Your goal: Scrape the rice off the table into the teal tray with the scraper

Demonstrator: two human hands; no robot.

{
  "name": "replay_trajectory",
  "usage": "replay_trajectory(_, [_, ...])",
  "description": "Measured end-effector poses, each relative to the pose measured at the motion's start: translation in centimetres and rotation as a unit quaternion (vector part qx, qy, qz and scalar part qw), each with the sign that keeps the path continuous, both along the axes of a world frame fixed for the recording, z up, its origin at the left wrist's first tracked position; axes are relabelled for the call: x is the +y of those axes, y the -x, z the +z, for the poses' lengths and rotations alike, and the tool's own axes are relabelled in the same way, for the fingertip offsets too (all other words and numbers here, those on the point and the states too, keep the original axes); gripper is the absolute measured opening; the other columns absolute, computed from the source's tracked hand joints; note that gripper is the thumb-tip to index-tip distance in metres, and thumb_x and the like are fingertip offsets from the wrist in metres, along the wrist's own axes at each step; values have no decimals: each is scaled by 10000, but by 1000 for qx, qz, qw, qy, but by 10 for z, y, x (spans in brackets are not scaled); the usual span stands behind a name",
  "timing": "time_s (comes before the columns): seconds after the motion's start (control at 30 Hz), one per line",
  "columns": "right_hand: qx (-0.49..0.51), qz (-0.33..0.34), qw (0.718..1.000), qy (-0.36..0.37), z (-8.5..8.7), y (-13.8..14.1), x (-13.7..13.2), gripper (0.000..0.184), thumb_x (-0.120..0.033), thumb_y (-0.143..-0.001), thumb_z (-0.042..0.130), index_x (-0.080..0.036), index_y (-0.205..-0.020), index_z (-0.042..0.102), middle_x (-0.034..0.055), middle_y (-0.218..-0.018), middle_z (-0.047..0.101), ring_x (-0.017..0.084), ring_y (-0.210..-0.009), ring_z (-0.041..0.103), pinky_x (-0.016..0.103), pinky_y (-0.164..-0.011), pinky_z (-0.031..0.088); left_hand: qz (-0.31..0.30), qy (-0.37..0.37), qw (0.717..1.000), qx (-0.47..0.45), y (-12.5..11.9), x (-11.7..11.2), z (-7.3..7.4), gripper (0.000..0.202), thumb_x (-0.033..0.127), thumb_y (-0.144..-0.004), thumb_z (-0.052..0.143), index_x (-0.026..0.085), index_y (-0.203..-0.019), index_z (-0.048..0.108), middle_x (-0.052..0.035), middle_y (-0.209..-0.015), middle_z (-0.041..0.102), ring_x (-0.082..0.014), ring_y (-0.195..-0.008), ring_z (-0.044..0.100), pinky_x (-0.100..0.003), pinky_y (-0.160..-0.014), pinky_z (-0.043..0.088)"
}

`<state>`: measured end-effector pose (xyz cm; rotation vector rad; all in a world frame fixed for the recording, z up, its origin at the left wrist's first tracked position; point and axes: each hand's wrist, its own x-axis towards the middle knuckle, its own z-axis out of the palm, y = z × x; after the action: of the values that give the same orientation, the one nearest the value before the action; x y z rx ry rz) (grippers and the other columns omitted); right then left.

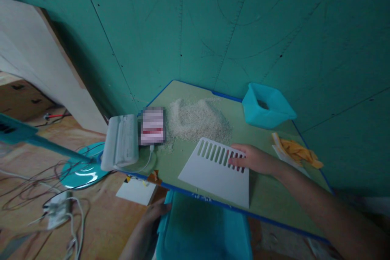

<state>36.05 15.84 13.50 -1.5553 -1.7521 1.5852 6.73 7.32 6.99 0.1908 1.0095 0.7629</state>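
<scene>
Right hand (252, 158) holds the slotted scraper (213, 174); left hand (154, 213) holds the near tub (162, 227), best kept tight against the table (268, 200).

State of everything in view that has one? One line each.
White scraper: gripped by the right hand
Grain pile: loose, heaped, edges scattered
Lower tub: open-topped, held at its rim by the left hand
Upper tub: upright, open-topped, contents unclear
Orange cloth: crumpled
White cable: plugged into the pixelated panel
Power strip: plugs inserted
</scene>
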Motion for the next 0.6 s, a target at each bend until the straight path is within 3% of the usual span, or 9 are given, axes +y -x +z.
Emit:
replay_trajectory(0.23, [0,-5,1000,11,3,2,-4,336,-463,-730,627,-164,-846,526,-8,-709,601,129,-611,568,250,-558,427,-4,11,1000,0,-5,2,2,305,218,-613,680,173,-914,700,-51,-666,731,-272,-650,679,-355,-600,535])
replay_trajectory(0.4, [6,12,1000,24,3,7,0,320,-447,-731,635,-166,-836,524,-16,-698,587,116,-596,555,235,-546,422,-9,2,1000,12,-5,1,3,173,222,-613,678,174,-776,713,-54,-640,725,-285,-667,680,-370,-609,540])
replay_trajectory(0.6, [5,30,999,24,4,13,4,347,-482,-722,632,-166,-809,517,-13,-694,574,112,-594,547,237,-548,433,-6,-4,1000,14,-3,1,4,177,219,-623,670,161,-784,714,-73,-697,736,-289,-709,684,-364,-635,545])
